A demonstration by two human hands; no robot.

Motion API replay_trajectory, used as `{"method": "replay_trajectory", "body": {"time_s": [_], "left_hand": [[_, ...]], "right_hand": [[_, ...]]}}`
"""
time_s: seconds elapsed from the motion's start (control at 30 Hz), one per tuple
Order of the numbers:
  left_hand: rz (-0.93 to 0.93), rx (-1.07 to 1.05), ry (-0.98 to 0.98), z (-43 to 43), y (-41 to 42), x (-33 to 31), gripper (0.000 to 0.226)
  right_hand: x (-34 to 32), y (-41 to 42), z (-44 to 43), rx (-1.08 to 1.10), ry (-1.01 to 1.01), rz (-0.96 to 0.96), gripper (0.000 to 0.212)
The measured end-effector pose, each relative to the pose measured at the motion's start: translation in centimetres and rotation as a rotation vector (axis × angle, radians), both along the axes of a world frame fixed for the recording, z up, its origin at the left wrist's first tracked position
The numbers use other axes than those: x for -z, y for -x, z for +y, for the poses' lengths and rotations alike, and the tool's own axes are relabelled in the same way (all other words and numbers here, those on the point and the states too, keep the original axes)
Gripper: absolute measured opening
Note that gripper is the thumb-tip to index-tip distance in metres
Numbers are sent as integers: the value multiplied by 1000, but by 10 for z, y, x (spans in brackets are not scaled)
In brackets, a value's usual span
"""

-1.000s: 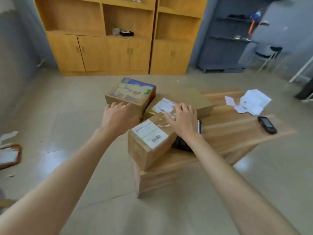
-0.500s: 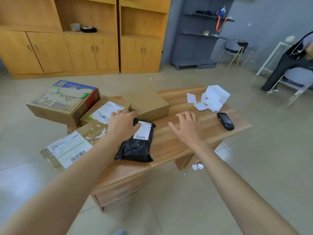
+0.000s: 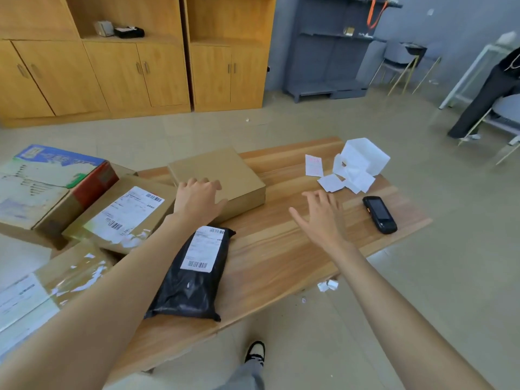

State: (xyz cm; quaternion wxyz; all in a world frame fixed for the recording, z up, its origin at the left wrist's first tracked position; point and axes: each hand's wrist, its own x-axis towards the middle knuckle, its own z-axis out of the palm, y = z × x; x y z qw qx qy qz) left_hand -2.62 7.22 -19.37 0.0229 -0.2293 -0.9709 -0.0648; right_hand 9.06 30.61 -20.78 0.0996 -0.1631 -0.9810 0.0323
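My left hand [image 3: 198, 199] lies on the near left corner of a plain flat cardboard box [image 3: 222, 175] on the low wooden table [image 3: 284, 249], fingers spread over its top. My right hand [image 3: 320, 218] hovers open above the bare table middle, fingers spread, holding nothing. A black plastic parcel [image 3: 191, 274] with a white label lies under my left forearm. A black handheld scanner [image 3: 380, 213] lies on the table to the right of my right hand.
Labelled cardboard boxes [image 3: 121, 215] and a printed carton [image 3: 47, 181] crowd the table's left side. A white label roll and loose slips [image 3: 354, 164] sit at the far right. Wooden cabinets [image 3: 140, 66] stand behind; a person sits at far right [image 3: 489, 88].
My left hand left the black parcel and reached forward onto the plain box. My right hand drifted right over the table. Before that both hands were on the labelled boxes at the left.
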Motion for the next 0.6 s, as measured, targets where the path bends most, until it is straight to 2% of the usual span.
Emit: {"method": "replay_trajectory", "body": {"time_s": [0.27,0.6], "left_hand": [[-47,-116,-16,41,72,20,46],[-177,-279,30,47,105,48,51]], "right_hand": [[12,100,41,-114,48,-75,56],[42,194,39,-344,139,-160,60]]}}
